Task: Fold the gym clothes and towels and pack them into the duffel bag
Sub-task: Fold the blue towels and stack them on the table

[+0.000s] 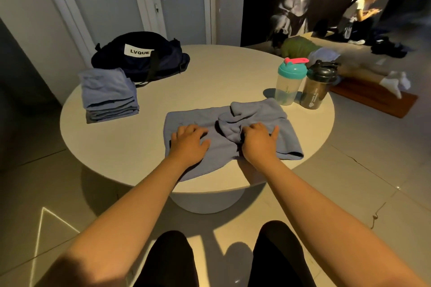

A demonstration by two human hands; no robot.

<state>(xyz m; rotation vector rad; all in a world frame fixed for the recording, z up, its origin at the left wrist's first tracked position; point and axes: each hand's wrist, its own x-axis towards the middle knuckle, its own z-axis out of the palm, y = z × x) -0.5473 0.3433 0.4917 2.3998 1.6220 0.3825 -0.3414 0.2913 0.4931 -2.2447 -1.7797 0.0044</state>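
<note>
A grey-blue towel (275, 116) lies rumpled on the near side of the round table (210, 72), bunched in its middle. My left hand (190, 141) rests flat on the towel's left part, fingers spread. My right hand (260, 141) lies on the towel just right of the bunch, with its fingertips at the raised fold; a grip does not show. A stack of folded grey-blue cloths (108, 95) sits at the table's left. Behind it stands a dark navy duffel bag (142, 56) with a white label.
Two shaker bottles stand at the table's right: a clear one with a teal lid (289, 81) and a dark one (318, 85). Beyond the table, a person lies on a floor mat (373, 98) and another crouches by the wall (359, 16).
</note>
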